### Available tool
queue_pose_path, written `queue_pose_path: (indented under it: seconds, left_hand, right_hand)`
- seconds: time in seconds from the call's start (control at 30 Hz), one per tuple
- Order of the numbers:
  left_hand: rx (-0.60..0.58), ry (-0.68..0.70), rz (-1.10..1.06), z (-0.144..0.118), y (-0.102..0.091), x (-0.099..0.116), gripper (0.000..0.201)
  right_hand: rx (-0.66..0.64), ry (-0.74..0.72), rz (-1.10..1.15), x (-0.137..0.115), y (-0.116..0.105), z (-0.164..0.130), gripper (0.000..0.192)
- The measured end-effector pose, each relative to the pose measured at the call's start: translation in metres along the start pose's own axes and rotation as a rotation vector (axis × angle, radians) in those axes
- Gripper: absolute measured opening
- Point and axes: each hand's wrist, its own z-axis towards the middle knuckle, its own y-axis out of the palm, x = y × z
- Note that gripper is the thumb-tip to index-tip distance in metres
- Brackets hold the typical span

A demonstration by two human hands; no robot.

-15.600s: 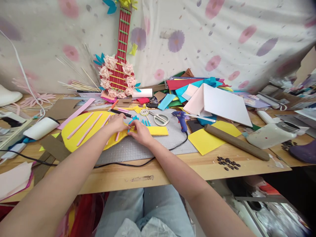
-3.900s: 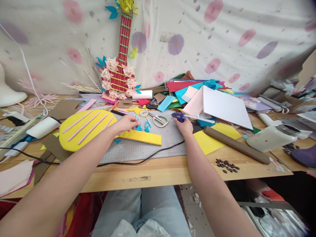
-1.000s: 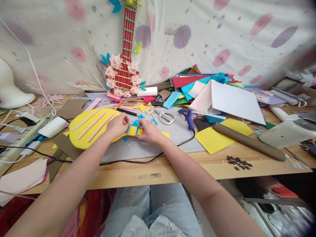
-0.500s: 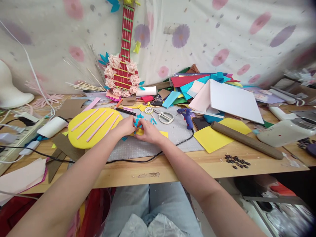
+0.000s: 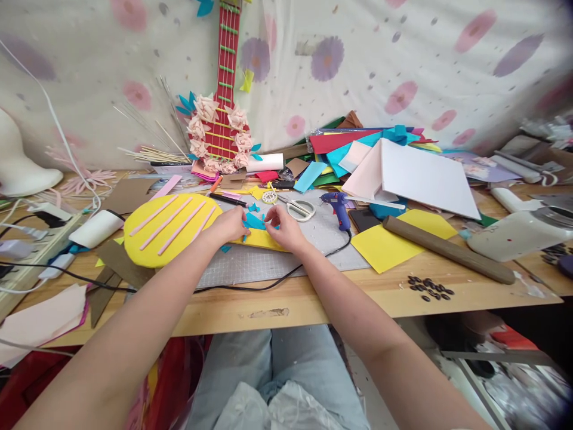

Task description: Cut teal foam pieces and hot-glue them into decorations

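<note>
Over the grey cutting mat (image 5: 237, 272), my left hand (image 5: 229, 226) is closed in a pinch on the left end of a small blue craft-sheet piece (image 5: 255, 221). The fingertips of my right hand (image 5: 286, 230) pinch the right end of the same piece. Directly beneath both hands lies a yellow strip (image 5: 264, 240). Small blue scraps (image 5: 253, 207) are scattered around them. To the left is a padded yellow oval (image 5: 152, 245) with slanting pink strips, partly behind my left forearm.
Scissors (image 5: 299, 209) and a blue glue gun (image 5: 336, 209) lie right of my hands; the gun's black cord (image 5: 268, 290) crosses the mat. Further right are a brown tube (image 5: 447, 249) and black beads (image 5: 430, 289). A flower-trimmed red toy guitar (image 5: 224, 131) stands behind.
My right hand has moved right, away from my left. The blue piece, bunched between the fingers before, now shows stretched out flat between both hands.
</note>
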Motion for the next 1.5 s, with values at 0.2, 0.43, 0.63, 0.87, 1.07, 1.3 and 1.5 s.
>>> queue_pose_path:
  seconds: [0.2,0.43,0.63,0.87,1.07,1.3,1.5]
  left_hand:
    - [0.017,0.016,-0.021,-0.003,0.002,0.001,0.046]
    - [0.041,0.195,-0.144,-0.001,-0.013,-0.018,0.043]
    - [0.002,0.426,0.067,-0.009,-0.009,-0.023,0.067]
    - [0.045,0.471,0.072,-0.009,-0.003,-0.026,0.068]
    - [0.045,0.478,0.087,-0.008,-0.001,-0.025,0.061]
    - [0.057,0.497,0.070,-0.007,0.000,-0.026,0.058]
    - [0.015,0.476,0.002,-0.010,-0.003,-0.025,0.078]
  right_hand:
    - [-0.066,-0.054,-0.012,0.003,0.000,-0.001,0.018]
    - [-0.012,-0.076,-0.016,0.004,-0.002,0.002,0.019]
    - [-0.024,-0.067,-0.001,0.004,-0.003,0.003,0.020]
    - [-0.047,-0.063,-0.006,0.003,-0.002,0.002,0.021]
    - [-0.052,-0.050,-0.009,0.004,-0.002,0.002,0.021]
    - [0.013,-0.026,-0.016,0.008,-0.005,0.004,0.019]
    - [0.182,0.151,-0.028,0.024,-0.023,0.013,0.014]
